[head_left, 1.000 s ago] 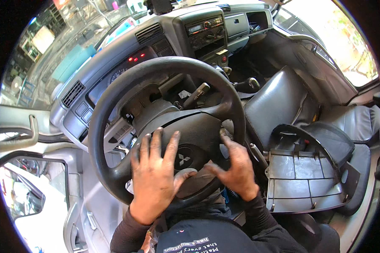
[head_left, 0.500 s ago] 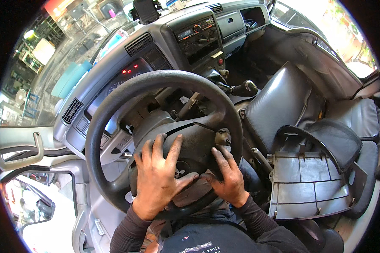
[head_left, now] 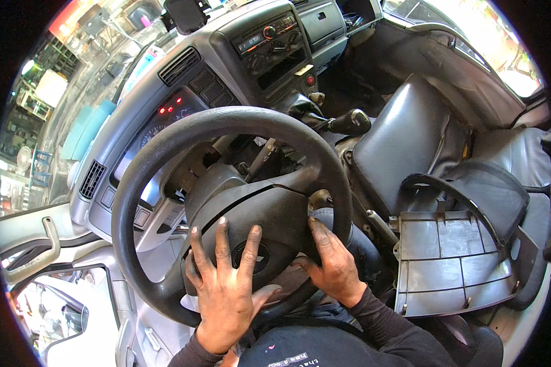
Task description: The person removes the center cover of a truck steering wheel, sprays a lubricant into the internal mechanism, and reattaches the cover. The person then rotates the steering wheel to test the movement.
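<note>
A black steering wheel (head_left: 142,144) fills the middle of the view, with its dark centre pad (head_left: 275,211) facing me. A narrow gap shows along the pad's upper edge. My left hand (head_left: 228,290) lies over the pad's lower left part, fingers spread and pointing away from me. At the pad's lower right edge is my right hand (head_left: 338,269), its fingers stretched out and its thumb apart, toward the pad's bottom. Whether the right fingertips press on the pad or reach behind its edge, I cannot tell.
Beyond the wheel is the instrument cluster (head_left: 156,131) with red lights lit. A gear lever (head_left: 352,123) stands right of the wheel. A removed dark plastic panel (head_left: 450,269) and a curved black trim piece (head_left: 453,194) lie on the seats. The door handle (head_left: 50,241) is at left.
My left hand has moved down the pad toward me, and its fingers are spread wider. My right hand stays at the pad's right edge. The whole view has shifted slightly.
</note>
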Available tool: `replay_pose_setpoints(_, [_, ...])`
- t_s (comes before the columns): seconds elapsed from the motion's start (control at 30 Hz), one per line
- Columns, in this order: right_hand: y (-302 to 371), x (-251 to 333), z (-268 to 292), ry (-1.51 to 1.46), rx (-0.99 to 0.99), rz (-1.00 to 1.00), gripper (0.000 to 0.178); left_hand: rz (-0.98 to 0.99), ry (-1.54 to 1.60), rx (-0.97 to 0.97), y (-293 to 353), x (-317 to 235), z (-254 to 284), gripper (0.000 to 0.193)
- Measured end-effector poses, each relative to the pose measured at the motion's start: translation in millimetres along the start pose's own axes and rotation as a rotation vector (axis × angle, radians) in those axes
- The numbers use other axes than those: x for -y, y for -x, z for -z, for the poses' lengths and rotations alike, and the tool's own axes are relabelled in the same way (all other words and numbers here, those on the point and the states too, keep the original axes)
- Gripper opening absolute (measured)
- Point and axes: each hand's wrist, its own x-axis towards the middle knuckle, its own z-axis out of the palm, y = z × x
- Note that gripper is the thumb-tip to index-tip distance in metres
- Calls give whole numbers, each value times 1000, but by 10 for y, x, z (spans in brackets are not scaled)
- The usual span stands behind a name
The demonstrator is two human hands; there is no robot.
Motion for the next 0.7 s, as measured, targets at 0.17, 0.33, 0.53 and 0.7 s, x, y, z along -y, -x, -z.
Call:
replay_pose_setpoints(0.17, [-10, -51, -5, 57, -18, 102, 86, 24, 13, 47, -40, 103, -28, 122])
replay_pose_setpoints(0.33, [-18, -56, 15, 68, 11, 98, 85, 15, 28, 51, -81, 107, -6, 125])
replay_pose_setpoints(0.53, [-79, 32, 85, 25, 109, -93, 83, 52, -3, 91, -105, 106, -40, 127])
replay_pose_setpoints(0.7, [-292, 184, 376, 25, -92, 45, 57, 23, 3, 35, -85, 100, -62, 126])
